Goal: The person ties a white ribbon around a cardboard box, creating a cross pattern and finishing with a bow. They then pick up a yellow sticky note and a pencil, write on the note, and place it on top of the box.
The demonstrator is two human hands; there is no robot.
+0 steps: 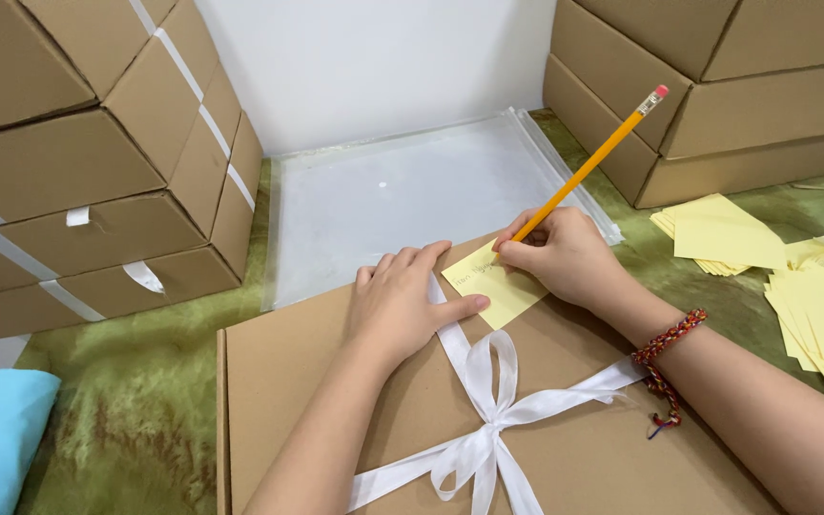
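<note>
Nearest us lies the flat brown cardboard box (336, 420) tied with a white satin ribbon bow (484, 420), sitting on the mossy green cloth (135, 420) that covers the desk. Our left hand (402, 305) lies flat and spread on the lid, thumb and fingertips pinning the near edge of the small pale yellow paper note (490, 286); we judge this pressure should be firm so the slip cannot skate on the cardboard or ride up onto the ribbon beside it. Our right hand (565, 256) is closed around the yellow pencil with a pink eraser (591, 164), its tip on the note's far corner, and short, light strokes look wise so the paper does not tear. Right of us, more loose yellow paper slips (774, 277) are scattered. Beyond the box lies a clear plastic sleeve (412, 191), flanked by stacked brown cardboard boxes (97, 162).
</note>
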